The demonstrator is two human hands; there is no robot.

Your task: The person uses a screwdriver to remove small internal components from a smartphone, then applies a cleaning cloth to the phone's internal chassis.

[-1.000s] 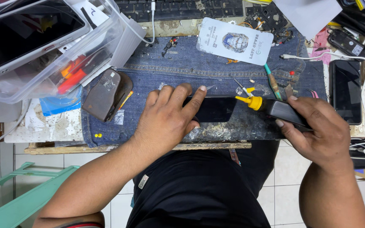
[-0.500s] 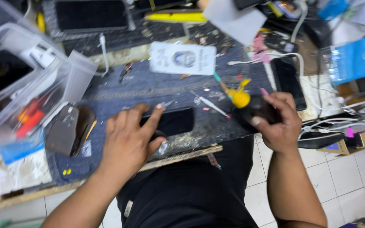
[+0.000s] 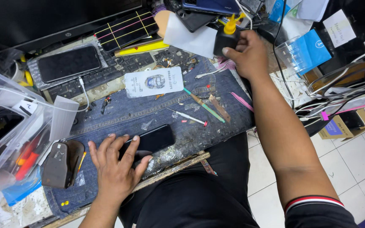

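Head view | my left hand [image 3: 117, 166] lies flat, pinning the black phone [image 3: 151, 141] on the denim mat [image 3: 119, 116] | right hand [image 3: 250, 55] grips the yellow-capped black bottle [image 3: 227, 38] at the bench's far edge | I'd say: press evenly, bottle upright.

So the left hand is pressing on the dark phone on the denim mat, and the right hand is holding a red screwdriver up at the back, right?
Not quite. In the head view the right hand holds a black bottle with a yellow nozzle, not a screwdriver.
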